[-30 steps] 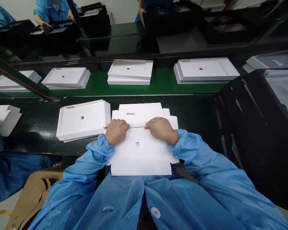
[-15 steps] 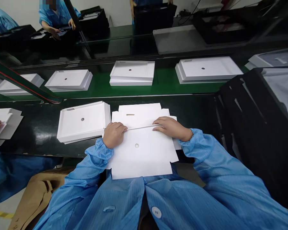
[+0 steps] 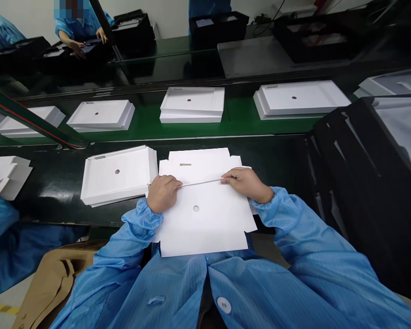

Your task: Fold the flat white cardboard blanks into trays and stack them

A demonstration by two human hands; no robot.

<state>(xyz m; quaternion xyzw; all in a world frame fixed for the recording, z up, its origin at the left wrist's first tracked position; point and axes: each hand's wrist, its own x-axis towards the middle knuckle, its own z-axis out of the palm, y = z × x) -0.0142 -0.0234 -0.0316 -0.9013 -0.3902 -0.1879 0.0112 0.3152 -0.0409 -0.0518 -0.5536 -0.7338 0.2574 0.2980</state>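
Observation:
A flat white cardboard box blank [image 3: 205, 224] with notched corners and a small round hole lies in front of me, its near end over my lap. Across it runs a raised fold, pinched at the left end by my left hand [image 3: 163, 193] and at the right end by my right hand [image 3: 246, 183]. Both hands have their fingers closed on the card edge. Beyond the fold lies another white flap [image 3: 205, 161] with a narrow slot; I cannot tell whether it belongs to a second sheet beneath. Just left stands a shallow white folded tray [image 3: 123, 169] stacked on another.
Several white trays [image 3: 192, 101] sit in stacks on the green conveyor belt [image 3: 144, 121] behind the dark work table [image 3: 281, 160]. A tall black bin [image 3: 356, 183] stands close on my right. At far left are white sheets [image 3: 18, 176] beside a co-worker's blue sleeve [image 3: 0, 219].
My right hand has shifted slightly right along the fold; my left hand stays put. The trays on the belt have moved a little right. The co-worker's hand at left is out of sight.

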